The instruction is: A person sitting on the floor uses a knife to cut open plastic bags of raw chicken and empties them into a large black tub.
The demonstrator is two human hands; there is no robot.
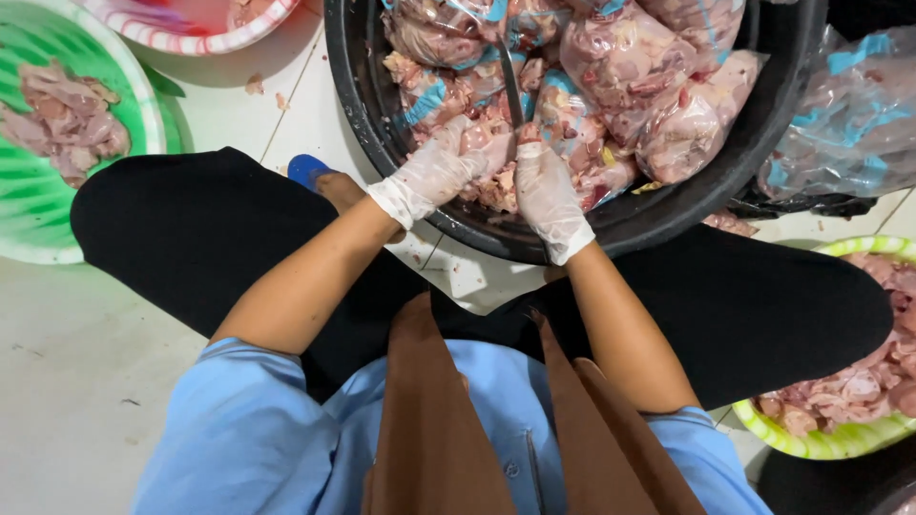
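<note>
I sit on the floor with a big black tub (611, 215) in front of me, full of clear plastic bags of raw pink meat (630, 67). Both hands wear thin white gloves. My left hand (434, 176) grips a piece of raw meat (489, 143) over the tub's near rim. My right hand (549, 195) is closed on the handle of a knife whose dark blade (510, 86) points away from me, into the meat next to the left hand.
A green basket (43, 205) with meat pieces stands at the far left. A red-and-white bowl (205, 38) is at the top left. A yellow-green basket (840, 439) of cut meat sits at my right knee. More bagged meat (849, 124) lies right of the tub.
</note>
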